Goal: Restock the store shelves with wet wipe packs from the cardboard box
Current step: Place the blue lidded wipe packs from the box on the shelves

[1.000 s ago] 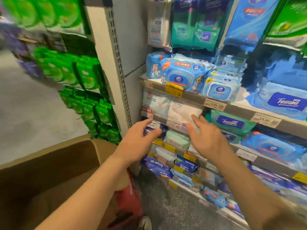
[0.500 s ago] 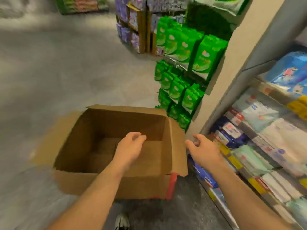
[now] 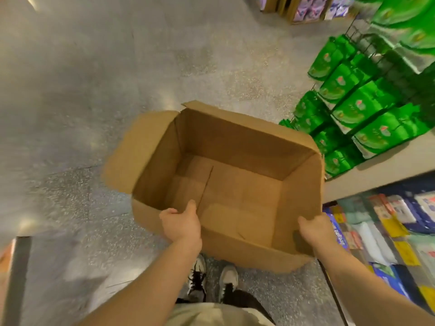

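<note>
Hands have left the shelf: a second ago they were at the wipe packs, now my left hand (image 3: pixel 181 223) and right hand (image 3: pixel 314 228) grip the near rim of the cardboard box (image 3: pixel 235 191) on the floor. Its brown bottom shows bare, so restocking looks finished.

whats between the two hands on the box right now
In the head view, only the near wall of the cardboard box and its bare inside floor lie between the left hand and right hand; no wipe packs show there.
</note>
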Motion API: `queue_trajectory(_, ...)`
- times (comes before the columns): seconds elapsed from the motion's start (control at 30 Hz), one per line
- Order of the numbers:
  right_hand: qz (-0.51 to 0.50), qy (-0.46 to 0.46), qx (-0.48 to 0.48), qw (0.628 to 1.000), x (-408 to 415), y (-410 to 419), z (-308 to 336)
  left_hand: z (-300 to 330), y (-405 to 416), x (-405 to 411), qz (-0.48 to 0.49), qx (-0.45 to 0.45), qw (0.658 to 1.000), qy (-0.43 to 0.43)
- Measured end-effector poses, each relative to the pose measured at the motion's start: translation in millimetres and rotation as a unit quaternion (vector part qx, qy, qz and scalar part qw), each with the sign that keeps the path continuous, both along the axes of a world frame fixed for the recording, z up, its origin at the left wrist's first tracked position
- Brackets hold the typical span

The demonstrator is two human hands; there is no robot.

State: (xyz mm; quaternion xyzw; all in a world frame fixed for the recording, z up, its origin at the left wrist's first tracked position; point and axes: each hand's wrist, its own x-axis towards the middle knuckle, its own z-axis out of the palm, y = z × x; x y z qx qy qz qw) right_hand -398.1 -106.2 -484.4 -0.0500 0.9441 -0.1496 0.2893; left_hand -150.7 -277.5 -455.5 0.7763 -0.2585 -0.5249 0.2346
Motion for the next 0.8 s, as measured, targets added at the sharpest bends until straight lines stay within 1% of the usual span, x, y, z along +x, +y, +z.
queue_trajectory(0.07,-0.043,-0.002,-0.009,0.999,-9.6,7.0,-19.2,-9.1,7.4,-0.4,0.052,0.018,0.998,-0.003)
queue_trajectory(0.13,-0.069,-0.025,-0.017,0.997,-37.7,28.5,-65.5,-26.0,14.0,3.9,0.097,0.079,0.992,0.023)
queue_trajectory(0.17,-0.075,-0.035,-0.012,0.996,-42.1,31.5,-70.5,-34.9,16.5,6.9,0.102,0.118,0.987,0.04)
queue_trajectory(0.23,-0.063,-0.043,-0.006,0.997,-47.8,35.0,-77.4,-60.5,18.3,10.6,0.087,0.165,0.978,0.09)
queue_trajectory(0.27,-0.045,-0.043,-0.002,0.998,-49.0,35.2,-78.6,-64.1,15.7,9.8,0.072,0.179,0.974,0.122)
queue_trajectory(0.3,-0.029,-0.04,0.001,0.999,-42.0,27.7,-67.9,-52.4,11.2,7.5,0.048,0.185,0.97,0.15)
queue_trajectory(0.37,-0.001,-0.018,-0.006,1.0,-16.2,2.8,-31.9,-35.7,-2.5,7.2,0.032,0.16,0.971,0.177)
queue_trajectory(0.5,0.064,-0.016,-0.03,0.997,33.6,-57.6,18.9,-20.3,-42.4,26.1,0.06,0.124,0.973,0.183)
queue_trajectory(0.53,0.072,-0.021,-0.045,0.996,47.0,-74.3,26.3,-20.5,-53.6,34.6,0.074,0.114,0.975,0.176)
queue_trajectory(0.6,0.097,-0.027,-0.067,0.993,71.5,-106.3,29.7,0.3,-75.7,53.8,0.097,0.089,0.975,0.182)
queue_trajectory(0.7,0.127,-0.029,-0.096,0.987,117.9,-166.0,37.9,29.9,-99.7,91.7,0.069,0.068,0.979,0.178)
queue_trajectory(0.8,0.181,-0.043,-0.102,0.977,181.3,-233.7,64.8,41.4,-128.6,138.1,0.079,0.055,0.975,0.199)
